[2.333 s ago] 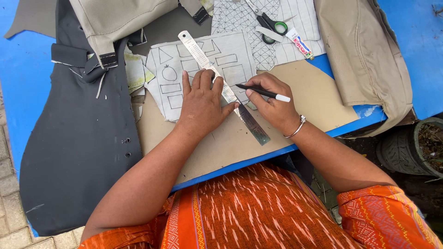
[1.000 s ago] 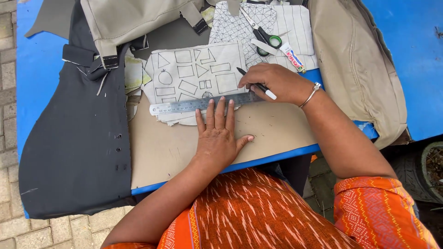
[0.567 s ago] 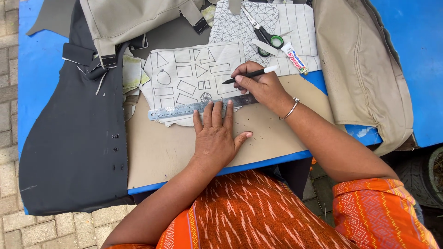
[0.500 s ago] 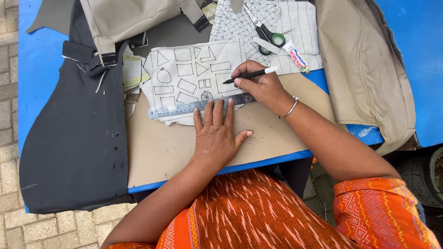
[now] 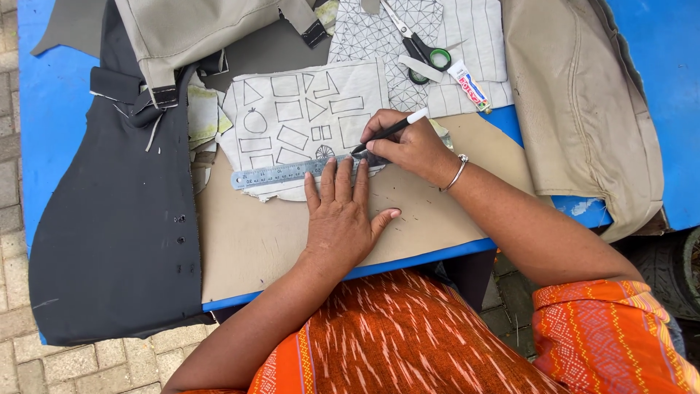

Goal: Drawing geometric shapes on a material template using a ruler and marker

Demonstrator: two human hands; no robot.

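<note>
The ruler (image 5: 292,174) is pressed flat by the open left hand (image 5: 341,219); a pen (image 5: 388,131) is gripped by the right hand (image 5: 408,146) just above, scissors (image 5: 419,47) beyond.

pen tip (image 5: 355,152) is hidden behind the right hand (image 5: 408,146), ruler (image 5: 292,174) end sits under left hand (image 5: 341,219) fingers, scissors (image 5: 417,44) cut off at top edge.

We swung the steel ruler (image 5: 281,174) from a slant across the pale cloth sheet of drawn shapes (image 5: 306,120) to lie level along that sheet's lower edge. Our left hand (image 5: 341,219) shifted below the ruler, fingertips pressing it. Our right hand (image 5: 408,146) brought the pen (image 5: 386,132) down to the ruler's right end.
</note>
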